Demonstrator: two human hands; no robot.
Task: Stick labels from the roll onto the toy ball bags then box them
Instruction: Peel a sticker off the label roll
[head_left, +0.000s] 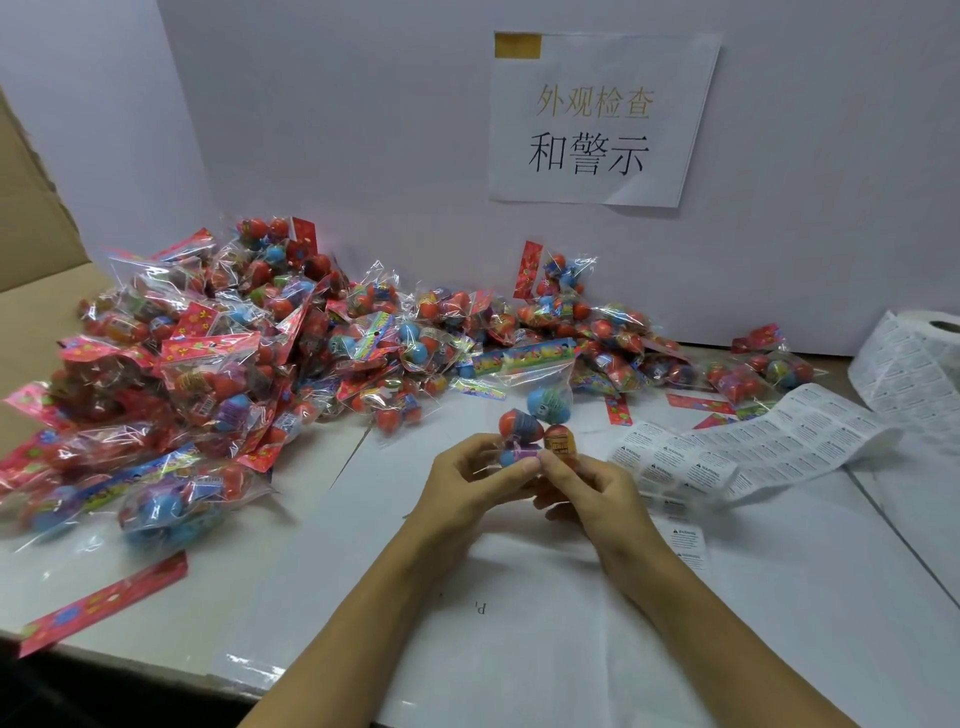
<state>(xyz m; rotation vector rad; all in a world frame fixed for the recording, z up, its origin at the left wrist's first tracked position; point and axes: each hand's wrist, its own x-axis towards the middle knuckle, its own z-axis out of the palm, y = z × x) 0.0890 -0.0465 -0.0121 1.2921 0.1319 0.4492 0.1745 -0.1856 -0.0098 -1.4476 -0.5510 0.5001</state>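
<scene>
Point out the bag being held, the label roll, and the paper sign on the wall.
held toy ball bag (540, 387): head view, on the clear plastic above the balls.
label roll (919, 364): head view, on the wound side.
paper sign (592, 150): head view, on the black characters.

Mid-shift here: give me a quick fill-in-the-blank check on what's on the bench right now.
1. Both hands, the left hand and the right hand, hold one ____ of toy balls.
2. The label roll stands at the table's far ____ side.
3. The unrolled label strip lies ____ on the table.
4. The pile of bags lies mostly to the ____ of the hands.

Missing words: bag; right; flat; left
</scene>
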